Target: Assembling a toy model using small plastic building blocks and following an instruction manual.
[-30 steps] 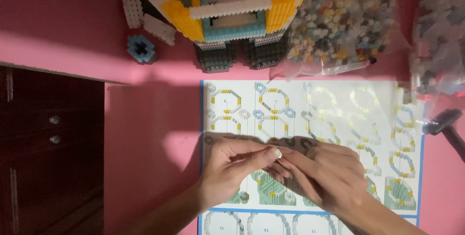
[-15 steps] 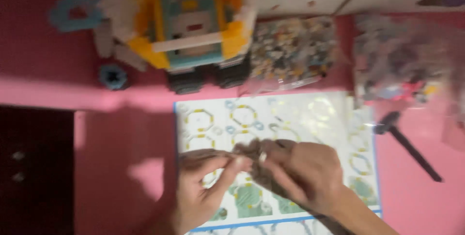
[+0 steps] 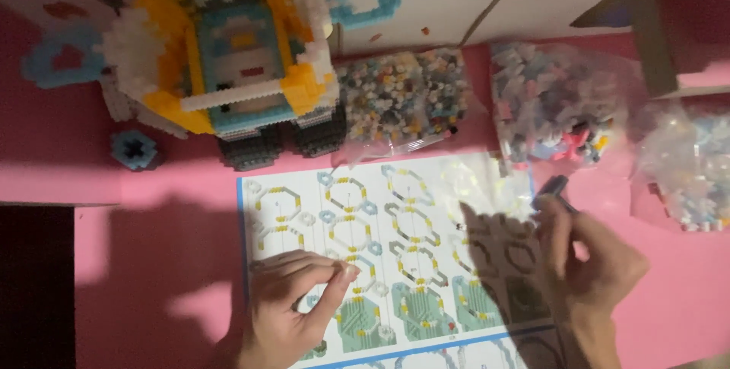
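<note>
Head view: hands apart vs. a sec ago. Left hand (image 3: 293,312) fingers pinch shut on a tiny piece over instruction sheet (image 3: 395,217); right hand (image 3: 585,266) grips dark tool (image 3: 549,190) at sheet's right edge.

- Three clear plastic bags of small building bricks (image 3: 403,99)
- One printed instruction sheet (image 3: 395,255)
- One blocky yellow, white and blue brick model (image 3: 228,57)
- Two bare hands (image 3: 293,319)

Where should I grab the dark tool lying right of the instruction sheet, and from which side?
Probably by its near end. The dark tool lies flat on the pink table, and the right hand already has fingertips on it. Come from below right: bags of small bricks crowd its far side.
</note>
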